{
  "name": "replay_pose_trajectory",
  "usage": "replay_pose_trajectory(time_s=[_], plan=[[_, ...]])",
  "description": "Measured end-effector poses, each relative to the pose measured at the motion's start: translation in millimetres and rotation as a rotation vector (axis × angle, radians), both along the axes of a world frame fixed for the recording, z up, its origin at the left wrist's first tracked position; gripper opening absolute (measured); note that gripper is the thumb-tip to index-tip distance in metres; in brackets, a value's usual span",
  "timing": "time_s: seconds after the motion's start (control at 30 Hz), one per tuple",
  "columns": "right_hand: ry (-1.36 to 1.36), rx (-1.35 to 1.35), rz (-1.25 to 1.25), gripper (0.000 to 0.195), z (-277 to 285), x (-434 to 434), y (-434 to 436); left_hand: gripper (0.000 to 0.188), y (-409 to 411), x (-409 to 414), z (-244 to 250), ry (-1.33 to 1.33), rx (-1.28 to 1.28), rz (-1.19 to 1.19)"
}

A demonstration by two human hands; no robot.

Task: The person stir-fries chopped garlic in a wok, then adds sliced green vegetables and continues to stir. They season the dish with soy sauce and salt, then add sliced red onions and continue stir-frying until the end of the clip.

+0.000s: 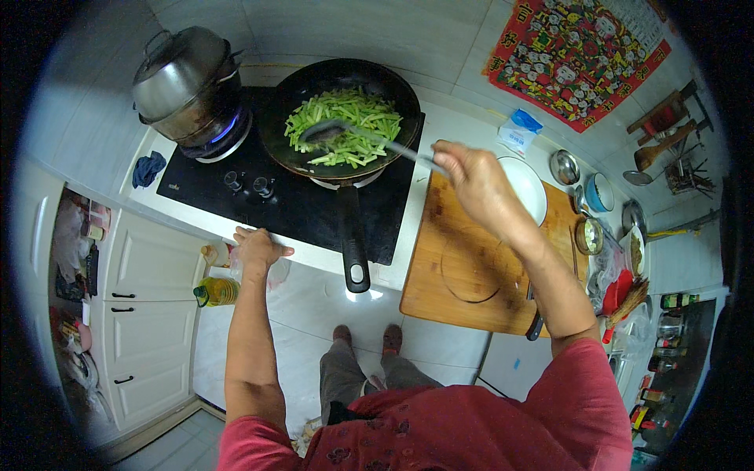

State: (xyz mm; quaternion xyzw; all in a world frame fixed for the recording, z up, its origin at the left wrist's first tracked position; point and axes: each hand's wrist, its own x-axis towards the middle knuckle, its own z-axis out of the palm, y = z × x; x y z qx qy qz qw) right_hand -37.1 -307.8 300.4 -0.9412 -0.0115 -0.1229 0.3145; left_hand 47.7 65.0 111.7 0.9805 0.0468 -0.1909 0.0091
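Observation:
My right hand (471, 173) grips the handle of a long metal ladle (400, 148). Its rounded head lies on chopped green stalks (353, 120) in a black wok (394, 88). The wok stands on the right burner of a black glass gas cooktop (294, 203), its long black handle (352, 235) pointing toward me. My left hand (259, 247) rests on the white counter's front edge, fingers spread, holding nothing.
A lidded metal pot (182, 88) stands over a blue flame on the left burner. Right of the cooktop, a wooden cutting board (453, 259) bears a white plate (524, 188) and a black-handled knife (535, 327). Bowls and a salt-like packet (519, 132) stand behind. An oil jug (218, 291) is at lower left.

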Motion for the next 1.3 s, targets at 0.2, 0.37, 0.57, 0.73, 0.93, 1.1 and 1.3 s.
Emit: replay_pose_trajectory(time_s=[0.2,0.37,0.57,0.73,0.93,1.1,1.3], plan=[[0.047,-0.020,-0.128,0.035,-13.5,74.0,-37.3,0.087,-1.0,-6.2,-5.8,-0.073,-0.053,-0.004],[0.220,-0.125,-0.192,0.027,-38.8,133.8,-22.4,0.085,-1.6,-2.5,-4.5,-0.060,-0.077,0.013],[0.447,0.185,0.013,0.027,-21.0,130.1,4.9,0.080,-2.8,-4.2,0.9,-0.061,-0.090,0.030],[0.129,-0.333,0.189,0.022,17.2,44.2,4.7,0.077,-1.5,-7.9,0.7,-0.075,-0.088,0.046],[0.039,-0.410,0.079,0.025,57.5,-41.0,9.0,0.075,-2.3,-3.3,3.1,-0.009,-0.072,0.028],[0.163,-0.441,0.103,0.027,35.7,-56.6,25.0,0.081,0.7,-1.0,-13.6,-0.102,-0.036,-0.050],[0.076,-0.356,-0.053,0.027,-27.7,2.0,14.3,0.080,1.1,-3.0,-5.7,-0.067,-0.134,-0.008]])
